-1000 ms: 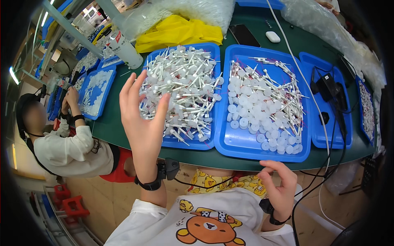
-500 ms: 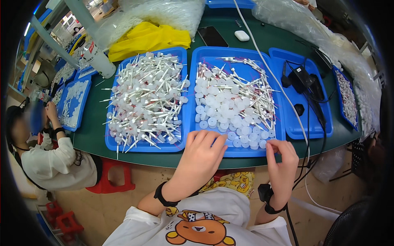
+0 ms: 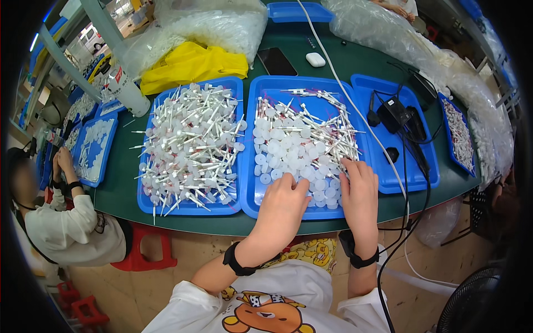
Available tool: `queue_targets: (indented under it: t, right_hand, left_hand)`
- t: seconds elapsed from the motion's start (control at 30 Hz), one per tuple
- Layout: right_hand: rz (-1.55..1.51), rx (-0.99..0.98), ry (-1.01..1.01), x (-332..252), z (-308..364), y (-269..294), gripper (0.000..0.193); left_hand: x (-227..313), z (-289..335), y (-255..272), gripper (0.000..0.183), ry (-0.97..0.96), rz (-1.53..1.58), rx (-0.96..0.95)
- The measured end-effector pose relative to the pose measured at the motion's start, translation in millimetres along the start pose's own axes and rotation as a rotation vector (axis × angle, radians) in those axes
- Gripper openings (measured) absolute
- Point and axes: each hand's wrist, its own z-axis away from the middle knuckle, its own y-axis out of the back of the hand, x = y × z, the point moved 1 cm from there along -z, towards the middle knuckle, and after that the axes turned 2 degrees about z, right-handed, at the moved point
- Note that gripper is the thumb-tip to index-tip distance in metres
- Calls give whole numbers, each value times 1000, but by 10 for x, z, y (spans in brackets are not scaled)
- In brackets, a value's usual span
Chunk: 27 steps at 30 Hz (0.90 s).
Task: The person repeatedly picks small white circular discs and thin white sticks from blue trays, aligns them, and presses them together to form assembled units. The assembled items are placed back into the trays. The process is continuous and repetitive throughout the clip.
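Observation:
My left hand [image 3: 283,206] is at the front edge of the middle blue tray [image 3: 251,191], fingers bent and closed over the translucent white discs [image 3: 286,150]. Whatever it may hold is hidden under the fingers. Inside the same tray, toward the right, my right hand [image 3: 361,191] has thumb and forefinger close together at the front end of the thin white sticks with reddish threads [image 3: 347,130]. I cannot make out what lies between those fingertips. The discs fill the tray's left and front part; the sticks lie along its right side.
To the left, a blue tray [image 3: 242,83] is heaped with sticks fitted with discs. A right-hand tray [image 3: 363,83] holds a black power adapter [image 3: 392,115] and cables. A white cable [image 3: 355,91] crosses the middle tray. Behind lie a phone [image 3: 276,61] and yellow bag [image 3: 191,67]. A co-worker [image 3: 78,222] sits left.
My right hand has moved forward and left, from the tray's front corner in to the sticks. My left hand stays low by the discs. The whole view has shifted slightly.

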Motion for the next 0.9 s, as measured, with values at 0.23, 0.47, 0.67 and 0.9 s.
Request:
queue_targets:
  t: [0.23, 0.47, 0.67, 0.9]
  right_hand:
    - [-40, 44, -88, 31, 1, -48, 10]
    - [-357, 52, -285, -2, 35, 66, 6]
    - [-840, 230, -352, -26, 175, 86, 6]
    - [-1281, 184, -343, -99, 185, 189, 17]
  left_hand:
    - [-96, -15, -33, 20, -10, 108, -5]
    - [-116, -73, 28, 21, -15, 124, -79]
    - [-3, 15, 265, 30, 67, 355, 13]
    - [2, 176, 408, 33, 156, 992, -34]
